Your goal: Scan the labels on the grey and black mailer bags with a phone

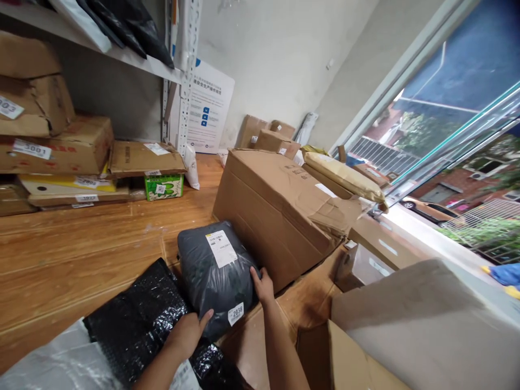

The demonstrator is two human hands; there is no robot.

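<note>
Gripping a dark gray parcel (215, 287) labelled 2038, with the left hand (187, 333) at its near left edge and the right hand (265, 286) on its right side, fingers of both clamped on it, though partly hidden. Has the parcel just right of a shiny black bag (138, 317) and just left of a large brown carton (276, 211), with boxes (79, 146) far left.

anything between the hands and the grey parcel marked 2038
Nothing visible. The right hand touches the grey parcel at its right edge, and the left hand has its thumb against the near left edge; its other fingers are hidden. The black bag lies alongside.
</note>
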